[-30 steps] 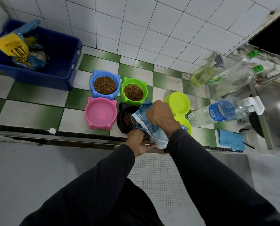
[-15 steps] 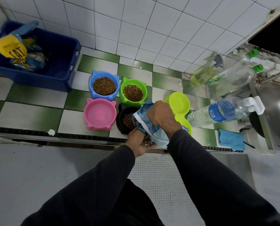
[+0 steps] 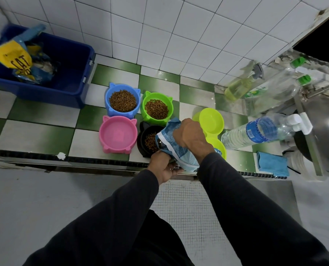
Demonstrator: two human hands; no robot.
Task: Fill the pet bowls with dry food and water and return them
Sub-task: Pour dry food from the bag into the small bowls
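While both hands hold the food bag [image 3: 176,144], count is: four cat-ear bowls plus one yellow-green double bowl [image 3: 211,123], three clear bottles and one spray bottle [image 3: 240,86]. Blue bowl [image 3: 122,99] and green bowl [image 3: 157,108] are full of kibble, pink bowl [image 3: 118,133] has no kibble in it, black bowl [image 3: 150,141] is partly filled. Right hand [image 3: 190,136] has its grip closed over the bag's top side; left hand [image 3: 162,167] has fingers curled round the bag's lower end, at the surface's front edge. Bag is tilted, open mouth over the black bowl's right rim, kibble showing at the mouth. All four cat-ear bowls touch or nearly touch in a two-by-two cluster mid-surface; double bowl sits just right of the bag. Water bottle [image 3: 255,131] lies right of that, near the sink [image 3: 324,131]; blue cloth [image 3: 272,163] at the front-right edge. Blue bin [image 3: 64,83] with another bag is at the back-left corner. Open checkered surface lies between bin and bowls, front-left.
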